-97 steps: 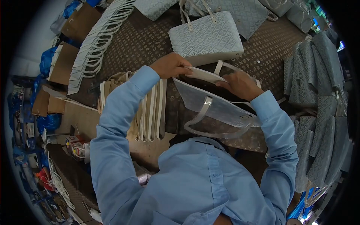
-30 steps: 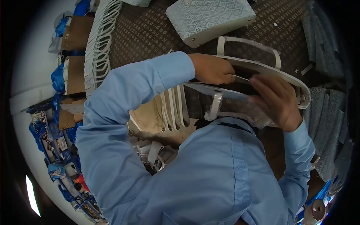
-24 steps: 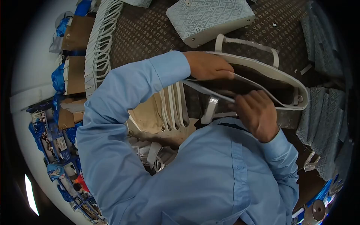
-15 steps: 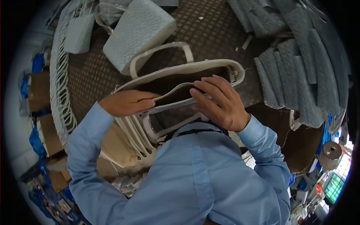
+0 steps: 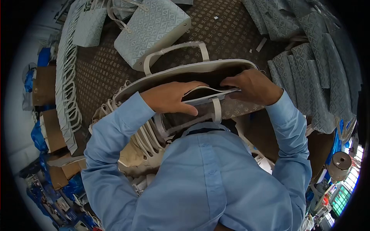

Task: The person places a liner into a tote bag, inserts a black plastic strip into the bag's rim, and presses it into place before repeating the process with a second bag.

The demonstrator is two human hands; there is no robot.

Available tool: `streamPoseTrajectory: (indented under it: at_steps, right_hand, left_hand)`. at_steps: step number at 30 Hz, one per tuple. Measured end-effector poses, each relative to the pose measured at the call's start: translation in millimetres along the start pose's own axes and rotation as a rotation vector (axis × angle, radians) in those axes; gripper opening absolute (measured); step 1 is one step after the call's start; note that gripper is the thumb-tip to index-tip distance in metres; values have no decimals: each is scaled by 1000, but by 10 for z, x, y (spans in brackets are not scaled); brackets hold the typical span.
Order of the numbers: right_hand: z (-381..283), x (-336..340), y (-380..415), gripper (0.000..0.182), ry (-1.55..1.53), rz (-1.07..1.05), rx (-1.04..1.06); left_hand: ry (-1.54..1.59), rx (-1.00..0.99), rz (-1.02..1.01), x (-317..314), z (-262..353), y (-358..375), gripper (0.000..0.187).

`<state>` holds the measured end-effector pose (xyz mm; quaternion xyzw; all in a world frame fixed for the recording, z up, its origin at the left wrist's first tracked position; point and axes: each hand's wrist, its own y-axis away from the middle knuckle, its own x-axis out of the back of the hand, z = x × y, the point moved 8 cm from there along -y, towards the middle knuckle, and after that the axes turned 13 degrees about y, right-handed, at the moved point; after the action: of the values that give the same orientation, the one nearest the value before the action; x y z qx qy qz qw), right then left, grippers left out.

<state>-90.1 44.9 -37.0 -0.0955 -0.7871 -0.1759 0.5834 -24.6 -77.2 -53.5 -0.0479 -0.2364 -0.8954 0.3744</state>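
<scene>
A handbag [image 5: 181, 72] with a pale rim and dark lining lies open in front of my body. One looped handle [image 5: 175, 50] stands up at its far side; the other handle [image 5: 217, 109] hangs at the near side. My left hand [image 5: 173, 97] straddles the near rim, its fingers partly hidden inside and its thumb stretched along the outside. At the right end, my right hand [image 5: 254, 87] grips the near rim, with fingers curled into the opening. A pale-edged inner pocket [image 5: 206, 87] bows open between both hands.
A finished patterned bag [image 5: 152, 32] lies beyond on the brown patterned table [image 5: 231, 34]. Grey patterned pieces [image 5: 296, 73] are stacked at right. A row of pale straps [image 5: 71, 77] lines the left edge. Cardboard boxes [image 5: 44, 86] stand further left.
My right hand has shifted right along the near rim, its fingers now curled at the bag's right end. My left hand has moved right, its fingers reaching inside and its thumb outside.
</scene>
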Motion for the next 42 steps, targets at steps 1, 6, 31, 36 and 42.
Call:
streamPoseTrajectory:
  at_steps: [1, 6, 31, 36, 42]
  right_hand:
    - [-19, -27, -5, 38, 11, -10, 46]
    - [-18, -49, -38, 28, -2, -1, 70]
    - [-655, -189, -498, 37, -289, -332, 279]
    - [-656, -195, -491, 31, -300, -260, 279]
    - [-676, -230, -472, 29, -175, -263, 269]
  left_hand:
    - [4, -21, 38, -2, -6, 20, 71]
    - [27, -51, 64, -67, -46, 30, 59]
    - [-179, 139, 178, -138, -176, 326, 28]
    - [-239, 125, 174, -164, -198, 317, 29]
    - [-391, 79, 311, -200, -56, 350, 21]
